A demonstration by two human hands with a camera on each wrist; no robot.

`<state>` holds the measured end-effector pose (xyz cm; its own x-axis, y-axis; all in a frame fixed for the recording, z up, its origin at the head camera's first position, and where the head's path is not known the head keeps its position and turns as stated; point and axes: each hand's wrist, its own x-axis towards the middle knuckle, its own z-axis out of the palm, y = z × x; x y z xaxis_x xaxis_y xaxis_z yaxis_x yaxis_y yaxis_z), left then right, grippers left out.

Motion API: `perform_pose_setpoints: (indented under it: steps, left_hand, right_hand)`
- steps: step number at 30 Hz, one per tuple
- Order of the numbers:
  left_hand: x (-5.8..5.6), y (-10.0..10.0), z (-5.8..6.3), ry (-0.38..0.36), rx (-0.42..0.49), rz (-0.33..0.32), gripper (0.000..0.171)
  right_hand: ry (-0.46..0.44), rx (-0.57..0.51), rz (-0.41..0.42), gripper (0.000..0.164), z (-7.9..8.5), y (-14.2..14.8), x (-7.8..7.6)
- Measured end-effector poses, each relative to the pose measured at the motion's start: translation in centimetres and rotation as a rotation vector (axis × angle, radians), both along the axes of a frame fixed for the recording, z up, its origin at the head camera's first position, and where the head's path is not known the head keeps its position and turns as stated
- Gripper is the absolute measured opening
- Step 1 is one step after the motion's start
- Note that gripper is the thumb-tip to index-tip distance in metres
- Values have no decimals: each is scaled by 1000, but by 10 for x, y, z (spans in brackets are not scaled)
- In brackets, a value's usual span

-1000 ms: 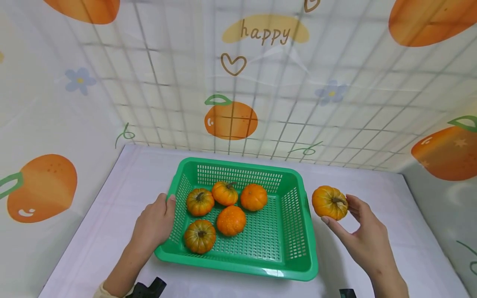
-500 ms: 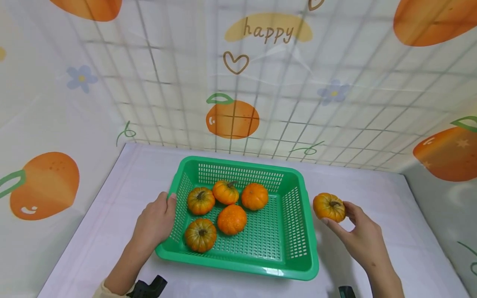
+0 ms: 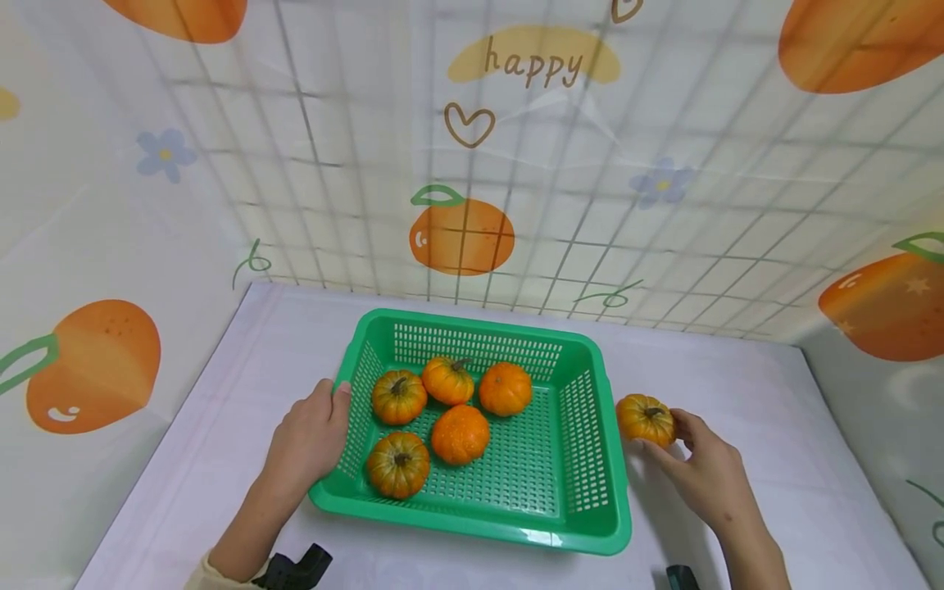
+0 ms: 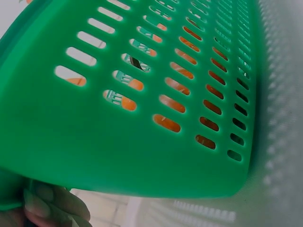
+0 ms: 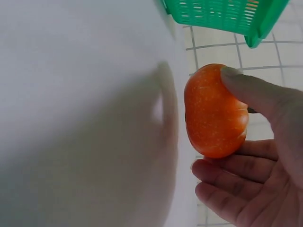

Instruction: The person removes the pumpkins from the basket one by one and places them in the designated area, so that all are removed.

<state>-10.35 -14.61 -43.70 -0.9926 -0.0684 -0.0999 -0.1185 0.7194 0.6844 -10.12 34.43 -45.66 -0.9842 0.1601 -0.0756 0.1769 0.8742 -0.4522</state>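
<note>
My left hand (image 3: 308,436) grips the left rim of a green plastic basket (image 3: 509,537); in the left wrist view its curled fingers (image 4: 61,205) show under the rim. Inside, toward the left and middle, lie several small orange pumpkins, among them a striped pumpkin (image 3: 398,465) and a brighter pumpkin (image 3: 460,435). Just right of the basket, my right hand (image 3: 708,475) pinches another small pumpkin (image 3: 646,419), stem up, between thumb and fingers. The right wrist view has this pumpkin (image 5: 215,113) low over the table; whether it touches the cloth I cannot tell.
A white cloth covers the table (image 3: 745,385). Behind it rises a wire grid (image 3: 560,205) under a printed curtain with oranges and the word "happy". White side walls (image 3: 88,213) stand left and right.
My right hand has lowered the pumpkin toward the table, shifting slightly left and nearer the basket's right side. The left hand and the basket stay where they were.
</note>
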Motion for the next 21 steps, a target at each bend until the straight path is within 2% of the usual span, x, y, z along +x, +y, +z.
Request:
perform_pose_setpoints:
  steps: [7, 10, 16, 21]
  left_hand:
    - [0, 1, -2, 5, 5, 1, 41]
    - [0, 1, -4, 3, 9, 0, 42]
    - [-1, 1, -6, 3, 12, 1, 40]
    - [0, 0, -5, 3, 23, 2, 42]
  right_hand:
    - [-5, 11, 13, 91, -3, 2, 1]
    - [-30, 5, -8, 92, -4, 2, 1]
    - [-98, -18, -58, 104, -7, 2, -2]
    - [-93, -22, -39, 107, -10, 2, 1]
